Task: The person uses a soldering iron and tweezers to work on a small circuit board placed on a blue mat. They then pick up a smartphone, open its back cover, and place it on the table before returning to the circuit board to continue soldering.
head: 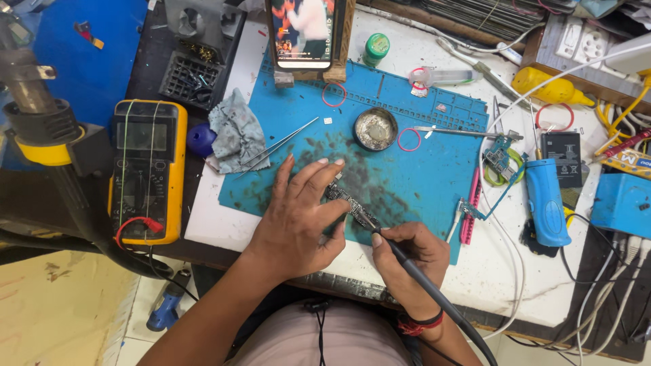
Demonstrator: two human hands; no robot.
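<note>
My left hand rests on the blue work mat and pins a small circuit board with its fingertips. My right hand grips a dark soldering iron like a pen, its tip touching the board's near end. The iron's cable runs off toward the bottom right.
Tweezers and a grey rag lie left on the mat. A round tin sits behind the board. A yellow multimeter stands left, a phone leans at the back, and a blue cylindrical tool lies right among cables.
</note>
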